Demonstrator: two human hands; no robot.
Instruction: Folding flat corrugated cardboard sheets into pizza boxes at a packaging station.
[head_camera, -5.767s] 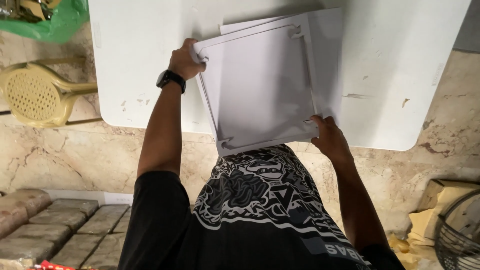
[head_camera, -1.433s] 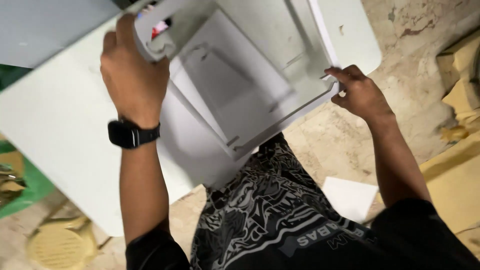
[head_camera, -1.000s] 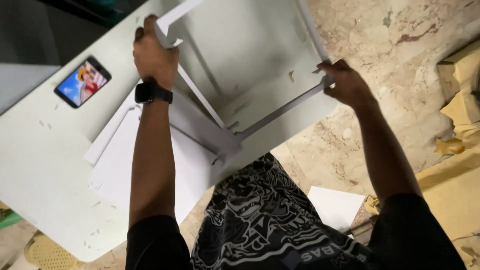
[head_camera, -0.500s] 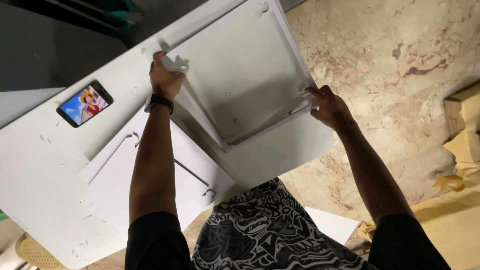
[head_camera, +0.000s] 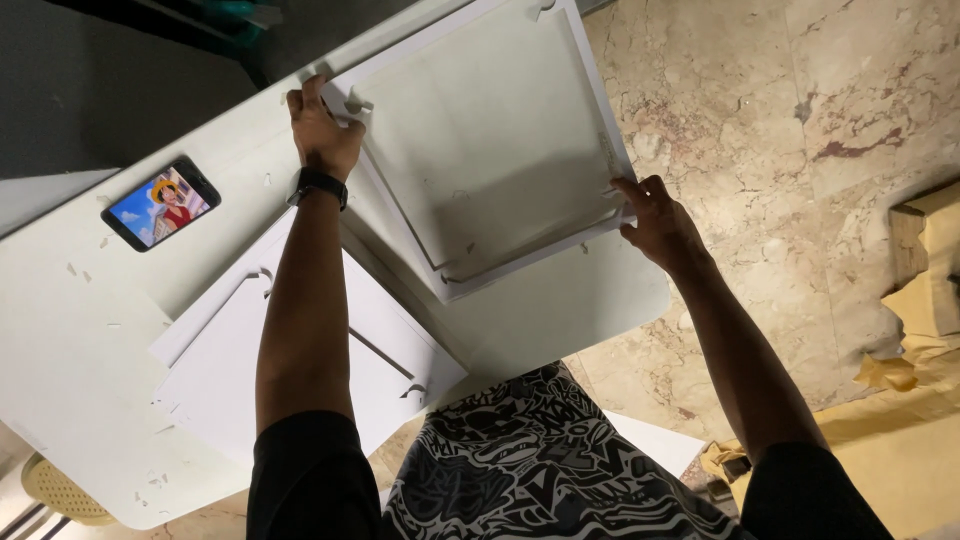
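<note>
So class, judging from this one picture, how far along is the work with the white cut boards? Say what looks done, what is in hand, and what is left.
Done: a pile of cut boards lies on the white table beside a phone. In hand: the left hand and right hand grip opposite edges of a held stack of boards, raised over the table's far end. Left: that stack is not yet set down.

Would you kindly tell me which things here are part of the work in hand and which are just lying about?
In hand:
- white die-cut board, held at opposite edges by the left hand and right hand
- stack of similar white boards on the white table

Lying about:
- phone, screen lit
- cardboard scraps on the floor
</note>
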